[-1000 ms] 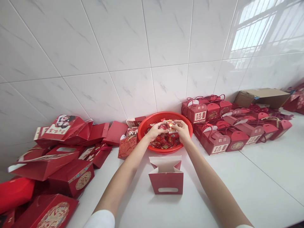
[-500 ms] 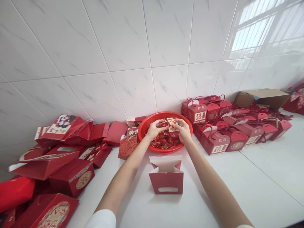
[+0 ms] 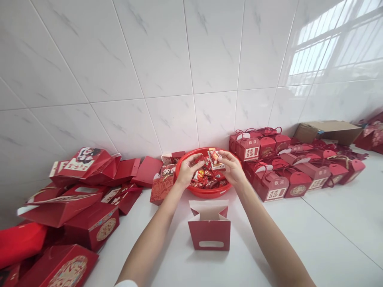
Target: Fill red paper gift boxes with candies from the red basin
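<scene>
While a packet (image 3: 215, 158) is finger-pinched by the right hand (image 3: 234, 169) over the basket (image 3: 206, 194), where drops would be caught, the left hand (image 3: 186, 172) is held, fingers seemingly apart.

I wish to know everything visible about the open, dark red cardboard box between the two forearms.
The dark red cardboard box has a whitish inside, side panels creased inward and a pale oblong low on its front, perhaps a cutout. It stands upright on the white tabletop, which alone visibly touches it, nearer the viewer than the round red plastic basket. Its inner bottom is hidden.
</scene>
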A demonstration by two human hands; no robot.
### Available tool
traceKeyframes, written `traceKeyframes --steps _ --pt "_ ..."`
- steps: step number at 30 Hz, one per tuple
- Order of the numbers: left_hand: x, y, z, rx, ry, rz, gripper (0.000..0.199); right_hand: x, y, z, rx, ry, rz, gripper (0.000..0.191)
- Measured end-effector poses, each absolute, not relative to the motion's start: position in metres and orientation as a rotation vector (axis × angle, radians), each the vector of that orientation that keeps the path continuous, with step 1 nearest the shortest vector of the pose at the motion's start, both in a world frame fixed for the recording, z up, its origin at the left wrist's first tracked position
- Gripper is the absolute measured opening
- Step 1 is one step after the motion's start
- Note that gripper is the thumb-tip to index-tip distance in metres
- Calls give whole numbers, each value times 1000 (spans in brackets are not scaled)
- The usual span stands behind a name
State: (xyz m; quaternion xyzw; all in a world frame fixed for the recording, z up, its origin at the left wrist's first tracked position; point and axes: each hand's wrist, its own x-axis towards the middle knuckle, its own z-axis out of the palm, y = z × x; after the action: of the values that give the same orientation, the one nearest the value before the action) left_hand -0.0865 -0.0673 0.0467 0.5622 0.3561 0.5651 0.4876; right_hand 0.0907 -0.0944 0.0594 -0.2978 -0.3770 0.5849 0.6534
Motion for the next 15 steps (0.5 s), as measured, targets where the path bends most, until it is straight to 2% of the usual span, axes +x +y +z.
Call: traceKeyframes --steps 5,11,15 --pt "-104 -112 75 1465 836 1431 52 92 -121 85 -610 -955 1247 39" --pt "-118 -160 87 1848 742 1481 27 101 -148 104 -602 -1116 1051 25" --pt "-121 -180 84 2221 600 1446 29 105 -156 107 -582 -1185 1017 21"
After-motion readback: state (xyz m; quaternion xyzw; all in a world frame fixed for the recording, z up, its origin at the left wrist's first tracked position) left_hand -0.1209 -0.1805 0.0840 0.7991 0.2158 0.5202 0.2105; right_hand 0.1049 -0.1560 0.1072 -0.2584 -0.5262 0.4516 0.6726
